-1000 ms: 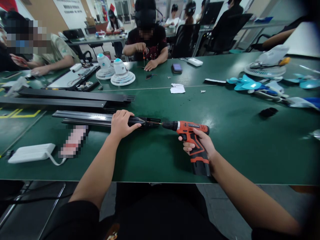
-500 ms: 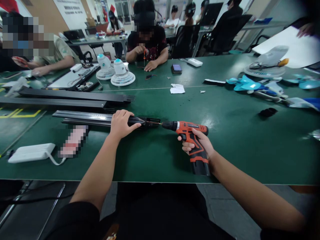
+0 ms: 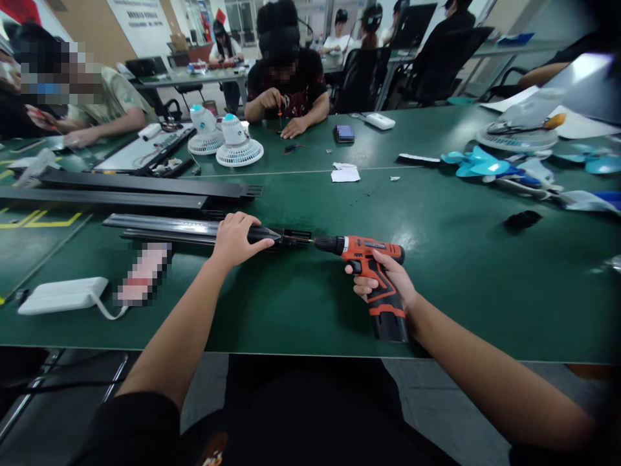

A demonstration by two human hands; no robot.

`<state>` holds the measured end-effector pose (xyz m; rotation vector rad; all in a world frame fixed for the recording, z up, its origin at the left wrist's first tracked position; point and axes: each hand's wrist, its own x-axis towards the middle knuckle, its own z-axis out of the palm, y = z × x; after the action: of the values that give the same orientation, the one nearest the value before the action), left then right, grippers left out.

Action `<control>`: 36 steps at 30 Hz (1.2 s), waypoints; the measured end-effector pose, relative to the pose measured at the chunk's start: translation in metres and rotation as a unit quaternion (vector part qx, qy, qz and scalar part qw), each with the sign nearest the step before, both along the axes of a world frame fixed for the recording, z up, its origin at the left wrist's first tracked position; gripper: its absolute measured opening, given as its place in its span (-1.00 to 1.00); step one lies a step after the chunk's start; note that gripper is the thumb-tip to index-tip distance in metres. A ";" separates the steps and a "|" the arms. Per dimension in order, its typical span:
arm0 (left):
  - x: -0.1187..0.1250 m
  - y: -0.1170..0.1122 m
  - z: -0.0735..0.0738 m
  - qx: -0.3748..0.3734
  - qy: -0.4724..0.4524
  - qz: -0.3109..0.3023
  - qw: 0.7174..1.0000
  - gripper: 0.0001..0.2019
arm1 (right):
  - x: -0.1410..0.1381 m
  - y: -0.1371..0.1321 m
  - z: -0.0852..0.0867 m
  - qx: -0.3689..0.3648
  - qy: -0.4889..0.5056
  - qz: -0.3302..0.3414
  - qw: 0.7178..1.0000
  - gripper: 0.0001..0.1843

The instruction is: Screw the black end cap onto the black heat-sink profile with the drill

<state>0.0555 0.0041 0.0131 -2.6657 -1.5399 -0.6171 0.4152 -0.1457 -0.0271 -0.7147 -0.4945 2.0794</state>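
A long black housing (image 3: 165,225), slim and glossy on top, lies lengthwise on the green table (image 3: 301,310). My left hand (image 3: 237,241) grips it near its right end, thumb stretched along it and fingers over its far side. In my right hand (image 3: 388,275) is a red and black cordless drill (image 3: 376,249), held by its pistol grip with a finger near the trigger. The drill points left, and its bit reaches the open frame-like end (image 3: 297,237) of the housing. Whether the bit sits in a screw is too small to tell.
Black panels (image 3: 145,191) lie beyond the housing. A phone (image 3: 144,275) and a white power bank (image 3: 63,295) are at the left. White fan parts (image 3: 239,152) stand farther back; blue fan blades (image 3: 478,162) lie at the right. A co-worker's hand (image 3: 272,98) holds a screwdriver across the table.
My hands, the drill and the housing stay almost in place. My left forearm has shifted slightly left. At the far right, the white sheet and the hand on it have moved.
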 end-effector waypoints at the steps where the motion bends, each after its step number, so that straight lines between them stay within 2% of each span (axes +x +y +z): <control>1: 0.000 0.000 0.000 0.002 -0.001 -0.001 1.000 -0.47 | 0.000 0.000 0.000 0.000 0.003 -0.001 1.000 -0.52; 14: 0.001 -0.005 -0.011 0.051 0.014 0.012 0.999 -0.47 | 0.000 -0.001 0.003 0.000 -0.023 -0.028 0.999 -0.54; 19: 0.000 -0.007 -0.008 0.044 0.030 0.002 0.999 -0.46 | -0.004 -0.002 0.007 -0.004 -0.014 -0.041 0.999 -0.57; 23: 0.001 -0.010 -0.006 0.042 0.039 0.004 0.998 -0.46 | -0.007 -0.003 0.007 0.010 -0.022 -0.082 0.996 -0.63; 29: 0.003 -0.015 -0.005 0.038 0.039 0.012 0.998 -0.47 | -0.001 -0.003 0.003 0.004 -0.026 -0.022 0.999 -0.50; 36: 0.004 -0.017 -0.005 0.034 0.047 0.019 0.998 -0.46 | -0.001 -0.004 -0.001 0.026 -0.035 -0.048 0.998 -0.58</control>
<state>0.0594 -0.0129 0.0083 -2.5704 -1.5143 -0.5229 0.4147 -0.1495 -0.0279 -0.7677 -0.5412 1.9498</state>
